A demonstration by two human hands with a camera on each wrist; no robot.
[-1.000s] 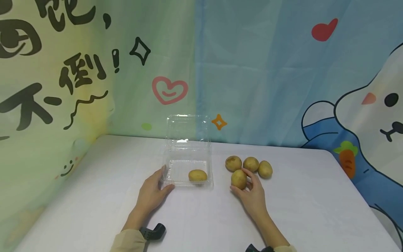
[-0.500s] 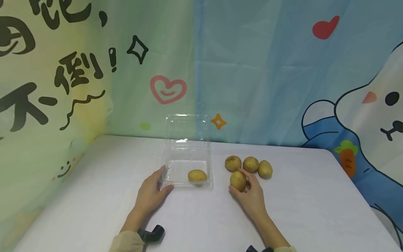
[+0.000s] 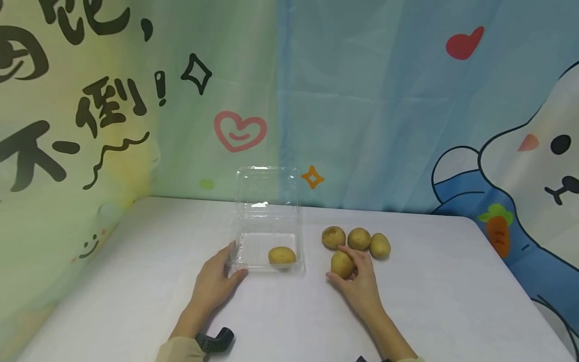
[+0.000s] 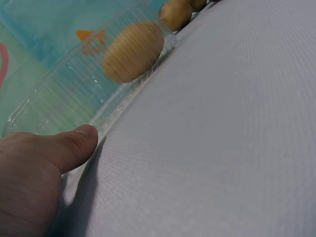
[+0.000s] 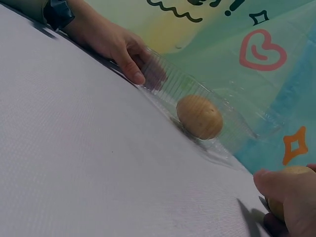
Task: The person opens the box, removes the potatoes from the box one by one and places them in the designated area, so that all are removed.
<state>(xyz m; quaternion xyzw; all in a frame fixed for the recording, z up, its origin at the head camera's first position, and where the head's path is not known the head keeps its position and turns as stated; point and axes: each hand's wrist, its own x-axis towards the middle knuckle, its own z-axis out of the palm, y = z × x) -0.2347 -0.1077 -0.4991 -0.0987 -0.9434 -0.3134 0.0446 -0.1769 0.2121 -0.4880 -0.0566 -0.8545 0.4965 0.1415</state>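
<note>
A clear plastic container (image 3: 267, 226) stands on the table with its lid raised at the back. One potato (image 3: 282, 255) lies inside it, toward the front right. My left hand (image 3: 213, 279) grips the container's left front corner, thumb at the front and fingers along the left side; in the left wrist view the thumb (image 4: 74, 145) presses the container's edge. To the right of the container, my right hand (image 3: 357, 281) holds another potato (image 3: 342, 264) between thumb and fingers. In the right wrist view that potato is mostly hidden behind the hand.
Behind the right hand, a left potato (image 3: 333, 237), a middle potato (image 3: 359, 238) and a right potato (image 3: 380, 246) lie close together. The white tablecloth (image 3: 280, 317) covers the table. A printed curtain (image 3: 362, 125) hangs along the back edge.
My right hand has drawn its potato slightly toward me, away from the group behind it. The left hand keeps its place on the container. The head view has shifted a little.
</note>
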